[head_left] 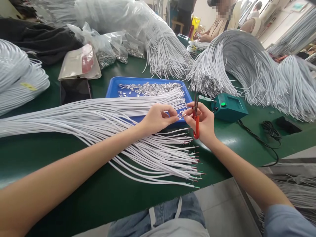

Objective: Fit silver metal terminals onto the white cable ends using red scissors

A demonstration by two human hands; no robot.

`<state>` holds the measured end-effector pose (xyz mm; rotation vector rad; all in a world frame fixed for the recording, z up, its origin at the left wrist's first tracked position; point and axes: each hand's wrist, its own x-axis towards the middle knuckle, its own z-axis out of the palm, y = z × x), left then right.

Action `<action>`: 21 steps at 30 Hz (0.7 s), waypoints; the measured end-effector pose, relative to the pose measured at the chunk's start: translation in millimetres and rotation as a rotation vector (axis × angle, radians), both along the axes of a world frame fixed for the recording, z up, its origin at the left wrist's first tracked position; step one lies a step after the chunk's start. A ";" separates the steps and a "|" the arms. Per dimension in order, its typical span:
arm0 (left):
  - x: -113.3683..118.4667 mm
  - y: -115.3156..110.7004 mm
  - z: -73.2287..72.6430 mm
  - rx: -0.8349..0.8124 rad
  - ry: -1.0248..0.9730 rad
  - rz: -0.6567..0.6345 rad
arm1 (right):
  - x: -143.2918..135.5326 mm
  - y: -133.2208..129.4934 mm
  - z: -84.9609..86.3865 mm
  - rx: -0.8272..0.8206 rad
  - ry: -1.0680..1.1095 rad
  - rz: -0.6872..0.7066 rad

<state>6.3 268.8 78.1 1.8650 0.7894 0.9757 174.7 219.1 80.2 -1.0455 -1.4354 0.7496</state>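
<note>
White cables [153,158] are lying beneath a worker's two hands, one group crossing a blue tray [113,88] and another fanning over the green table [79,184], thin red and green wires showing at its ends. The right hand [204,123] is gripping red-handled scissors [197,126], blades pointing up and away, while its thumb and forefinger are facing the left hand [158,118]. The left hand is holding thumb and forefinger close together above the tray's near edge; whether they are pinching anything, one cannot tell. Small metal pieces [153,88] are lying scattered in the tray. Just beyond the right hand, a teal box [233,110] with a green button is standing, a black cord [256,141] running across the table near it. Farther back, thick grey cable bundles [247,56] are arching over the surface. At left, a dark flat device [75,91] is lying beside a pale pouch [74,64]. Across the table, a co-worker [222,28] is sitting with hands near more cables.
</note>
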 end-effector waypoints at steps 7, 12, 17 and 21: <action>-0.3 -3.5 -3.5 0.058 0.073 -0.087 | 17.0 21.1 -6.3 0.003 -0.097 -0.216; -3.8 -5.0 -5.8 0.193 0.159 -0.133 | 33.9 39.4 -15.6 -0.071 -0.106 -0.311; -5.1 -11.6 -5.1 0.303 0.278 -0.227 | 41.1 48.6 -25.0 -0.144 -0.009 -0.356; -3.3 -23.4 0.4 0.223 0.384 -0.428 | 40.0 48.2 -26.2 -0.147 0.040 -0.370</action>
